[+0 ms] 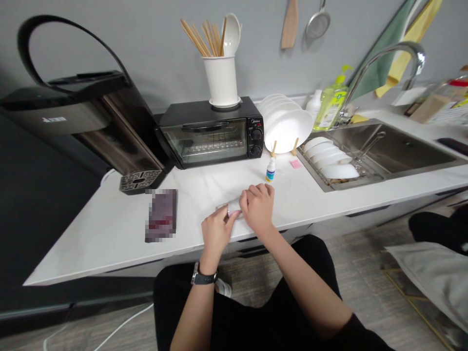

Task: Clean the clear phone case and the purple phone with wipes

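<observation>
Both hands are together over the white counter, near its front edge. A small pale, greyish-lilac cylindrical object (234,206) lies between them, its kind unclear. My left hand (215,230), with a dark watch at the wrist, pinches its left part between thumb and fingers. Curled over its right end is my right hand (258,207), whose fingers hide that part. Just beyond the right hand stands a little white bottle (270,170) with a blue and yellow label. A pink square of paper (296,164) lies farther right.
A dark flat item (161,215), blurred out, lies left of the hands. Behind are a drinks machine (142,141), a toaster oven (212,139) bearing a utensil cup (221,80), and racked plates (287,129). At right is a sink (398,141) with bowls (329,158).
</observation>
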A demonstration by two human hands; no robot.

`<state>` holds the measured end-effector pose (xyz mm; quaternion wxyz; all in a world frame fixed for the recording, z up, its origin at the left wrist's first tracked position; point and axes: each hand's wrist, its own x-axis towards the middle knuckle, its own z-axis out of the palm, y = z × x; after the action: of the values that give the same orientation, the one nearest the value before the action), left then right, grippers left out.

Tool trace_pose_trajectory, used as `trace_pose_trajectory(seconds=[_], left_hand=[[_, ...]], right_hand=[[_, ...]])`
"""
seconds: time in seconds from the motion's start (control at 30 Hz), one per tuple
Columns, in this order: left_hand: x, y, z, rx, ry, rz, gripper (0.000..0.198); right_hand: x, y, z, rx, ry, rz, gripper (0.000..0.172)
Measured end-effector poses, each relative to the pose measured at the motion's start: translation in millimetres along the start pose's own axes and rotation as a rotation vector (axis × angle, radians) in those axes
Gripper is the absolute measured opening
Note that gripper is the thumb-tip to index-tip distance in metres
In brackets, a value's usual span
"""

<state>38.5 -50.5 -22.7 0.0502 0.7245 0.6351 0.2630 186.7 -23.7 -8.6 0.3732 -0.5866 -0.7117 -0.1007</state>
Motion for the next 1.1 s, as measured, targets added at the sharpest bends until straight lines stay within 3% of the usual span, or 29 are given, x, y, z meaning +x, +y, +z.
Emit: trace_pose_trajectory(seconds=[0.1,0.17,0.27,0.37,0.43,0.53,0.67,0.77,0.87,0.93,1.0,1.1], left_hand=[[1.0,-6.4,3.7,0.117,-0.066,-0.057,0.022],[1.1,-8.0,4.5,0.132,-0.066,-0.055,0.024],[0.3,-3.8,1.9,0.079,-0.03,-0.046,0.02],[-0.4,3.0,-2.3,-0.043,0.006,0.018,0.022],[-0.3,4.6,-3.2,-0.103,0.024,0.059,0.024],[0.4,0.5,-0.6,-0.003,-0.01,0.004,0.023],[0.9,-6.9,3.2,0.152,-0.074,-0.057,0.024],[0.1,-5.1,1.5,0.093,-0.064,-0.056,0.022],[-1.1,1.2,-2.0,-0.068,-0.001,0.01,0.021],[-1.2,3.8,-3.3,-0.122,0.035,0.036,0.024],[-0.5,3.0,-3.1,-0.096,0.03,0.02,0.023],[0.3,-3.1,0.2,0.023,-0.033,-0.052,0.022]], right_hand=[[-6.8,-30.7,2.3,0.07,-0.09,-0.149,0.029],[-6.8,-34.1,1.0,0.089,-0.13,-0.205,0.029],[0.8,-8.6,-3.2,0.064,-0.14,-0.209,0.032],[10.5,22.9,-5.4,0.016,-0.091,-0.105,0.036],[12.3,26.1,-4.5,0.012,-0.025,-0.021,0.035],[4.9,-2.0,-1.2,0.077,0.01,-0.014,0.031],[-5.8,-38.2,0.1,0.181,-0.113,-0.178,0.028],[-0.5,-17.2,-1.5,0.141,-0.137,-0.189,0.03],[11.1,23.2,-2.3,0.066,-0.04,-0.054,0.033],[14.8,34.8,-2.8,0.033,0.023,0.03,0.034],[11.4,24.5,-3.1,0.046,0.03,0.034,0.033],[-4.1,-16.4,-2.6,0.155,-0.065,-0.118,0.026]])
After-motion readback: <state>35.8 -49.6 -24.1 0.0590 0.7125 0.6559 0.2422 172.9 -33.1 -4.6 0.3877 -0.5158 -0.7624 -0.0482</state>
